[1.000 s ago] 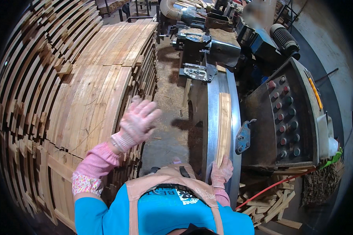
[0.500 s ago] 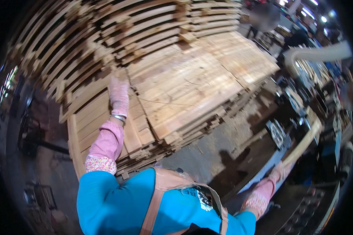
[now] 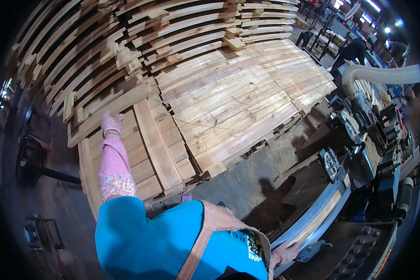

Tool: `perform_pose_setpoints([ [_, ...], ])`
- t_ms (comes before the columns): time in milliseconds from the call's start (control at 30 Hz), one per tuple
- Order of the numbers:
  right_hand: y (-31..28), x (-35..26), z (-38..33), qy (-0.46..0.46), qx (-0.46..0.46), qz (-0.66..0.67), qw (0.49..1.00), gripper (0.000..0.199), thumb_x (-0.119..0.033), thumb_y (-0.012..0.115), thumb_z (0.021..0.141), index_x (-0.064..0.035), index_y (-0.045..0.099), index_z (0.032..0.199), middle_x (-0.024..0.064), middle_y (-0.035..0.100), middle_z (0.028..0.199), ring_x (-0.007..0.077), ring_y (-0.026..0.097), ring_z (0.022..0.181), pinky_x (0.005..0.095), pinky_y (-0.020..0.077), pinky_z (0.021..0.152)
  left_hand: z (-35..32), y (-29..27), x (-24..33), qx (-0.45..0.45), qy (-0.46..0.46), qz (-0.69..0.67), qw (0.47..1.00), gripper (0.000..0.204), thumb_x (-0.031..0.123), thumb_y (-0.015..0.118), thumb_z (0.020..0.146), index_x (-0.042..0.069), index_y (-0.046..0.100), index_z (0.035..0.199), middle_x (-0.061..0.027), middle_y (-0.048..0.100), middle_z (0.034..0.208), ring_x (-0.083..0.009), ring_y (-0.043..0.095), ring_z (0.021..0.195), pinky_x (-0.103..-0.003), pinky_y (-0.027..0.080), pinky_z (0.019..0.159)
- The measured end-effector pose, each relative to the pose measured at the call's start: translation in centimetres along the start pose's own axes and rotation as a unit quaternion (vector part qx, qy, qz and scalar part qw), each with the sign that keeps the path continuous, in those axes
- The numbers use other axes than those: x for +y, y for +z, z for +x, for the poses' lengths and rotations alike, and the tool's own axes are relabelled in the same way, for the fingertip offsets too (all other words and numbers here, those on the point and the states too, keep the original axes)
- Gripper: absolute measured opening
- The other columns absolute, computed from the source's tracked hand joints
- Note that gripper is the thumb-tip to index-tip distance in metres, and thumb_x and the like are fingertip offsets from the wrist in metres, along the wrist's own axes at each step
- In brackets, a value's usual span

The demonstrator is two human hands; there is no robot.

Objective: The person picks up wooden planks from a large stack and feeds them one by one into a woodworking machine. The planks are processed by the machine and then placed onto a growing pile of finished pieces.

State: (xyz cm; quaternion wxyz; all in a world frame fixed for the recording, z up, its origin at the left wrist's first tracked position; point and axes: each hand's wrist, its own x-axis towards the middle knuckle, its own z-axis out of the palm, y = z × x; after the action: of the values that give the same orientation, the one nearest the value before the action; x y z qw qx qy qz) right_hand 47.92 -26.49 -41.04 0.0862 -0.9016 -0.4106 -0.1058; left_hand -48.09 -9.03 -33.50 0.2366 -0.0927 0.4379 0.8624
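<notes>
My left hand (image 3: 112, 125), in a pink glove, reaches over a layer of pale wooden boards. Its fingers are partly apart beside a board lying crosswise (image 3: 114, 106); whether they touch it I cannot make out. Right of this hand, a loose board (image 3: 156, 144) lies lengthwise on the layer. At the lower right my right hand (image 3: 284, 255) is closed at the near end of a wooden plank (image 3: 319, 217). The plank lies along a machine's metal bed (image 3: 291, 228), its far end toward the machine head (image 3: 364, 165). Some right fingers are hidden.
Tall stacks of spaced boards (image 3: 182, 32) rise behind a wide board layer (image 3: 233, 100). A ribbed hose (image 3: 387, 74) runs into the machinery at right. A control panel with knobs (image 3: 359, 252) stands at lower right. A person in dark clothing (image 3: 354, 50) bends in the background.
My left hand has shifted left and nearer, away from the end of the loose board. My right hand has drawn back toward me, and the plank now lies lower along the machine bed.
</notes>
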Motion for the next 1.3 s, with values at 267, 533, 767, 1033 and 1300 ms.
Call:
perform_pose_setpoints([
  [267, 6.5, -2.8, 19.8, -0.069, 0.015, 0.033, 0.997, 0.043, -0.037, 0.061, 0.097, -0.0145, 0.064, 0.134, 0.0208, 0.071, 0.115, 0.0411, 0.064, 0.107, 0.0495, 0.0507, 0.093, -25.5, 5.8, -3.0, -0.131, 0.007, 0.067, 0.989, 0.028, 0.030, 0.070, 0.098, 0.003, 0.064, 0.104, -0.0148, 0.073, 0.082, -0.0257, 0.067, 0.054, -0.037, 0.059, 0.046],
  [533, 0.9, -17.6, 24.8, -0.210, -0.110, 0.438, 0.867, 0.052, -0.034, 0.067, 0.099, -0.0067, 0.061, 0.142, 0.0163, 0.067, 0.136, 0.0308, 0.064, 0.124, 0.0401, 0.0492, 0.105, -42.0, 12.8, -16.0, -0.381, 0.062, 0.271, 0.882, 0.020, 0.021, 0.073, 0.098, 0.003, 0.066, 0.104, -0.0081, 0.072, 0.094, -0.0170, 0.069, 0.079, -0.030, 0.057, 0.069],
  [767, -12.7, -22.3, 8.5, -0.359, -0.084, 0.386, 0.846, 0.080, -0.022, 0.087, 0.074, -0.0078, 0.055, 0.146, 0.0249, 0.059, 0.135, 0.0436, 0.059, 0.123, 0.0469, 0.0497, 0.105, -55.4, 18.0, -27.9, -0.639, -0.123, 0.370, 0.663, 0.038, 0.016, 0.078, 0.093, -0.001, 0.063, 0.124, -0.0112, 0.073, 0.107, -0.0174, 0.069, 0.093, -0.033, 0.057, 0.083],
  [1033, -5.4, -4.7, -3.0, 0.127, -0.031, 0.094, 0.987, 0.069, -0.033, 0.082, 0.077, -0.0137, 0.060, 0.139, 0.0212, 0.063, 0.127, 0.0424, 0.059, 0.117, 0.0519, 0.0499, 0.099, -57.3, 16.1, -29.1, -0.782, -0.223, 0.398, 0.425, 0.059, 0.017, 0.074, 0.097, 0.000, 0.048, 0.147, -0.0117, 0.069, 0.122, -0.0181, 0.065, 0.113, -0.032, 0.055, 0.099],
  [1300, 3.9, -5.2, 12.0, 0.115, 0.177, 0.071, 0.975, 0.060, -0.039, 0.067, 0.095, -0.0127, 0.057, 0.147, 0.0169, 0.056, 0.136, 0.0396, 0.051, 0.126, 0.0488, 0.0406, 0.112, -47.0, 18.2, -25.3, -0.605, -0.191, 0.361, 0.683, 0.067, 0.024, 0.075, 0.096, -0.001, 0.043, 0.148, -0.0078, 0.066, 0.114, -0.0152, 0.066, 0.096, -0.031, 0.056, 0.084],
])
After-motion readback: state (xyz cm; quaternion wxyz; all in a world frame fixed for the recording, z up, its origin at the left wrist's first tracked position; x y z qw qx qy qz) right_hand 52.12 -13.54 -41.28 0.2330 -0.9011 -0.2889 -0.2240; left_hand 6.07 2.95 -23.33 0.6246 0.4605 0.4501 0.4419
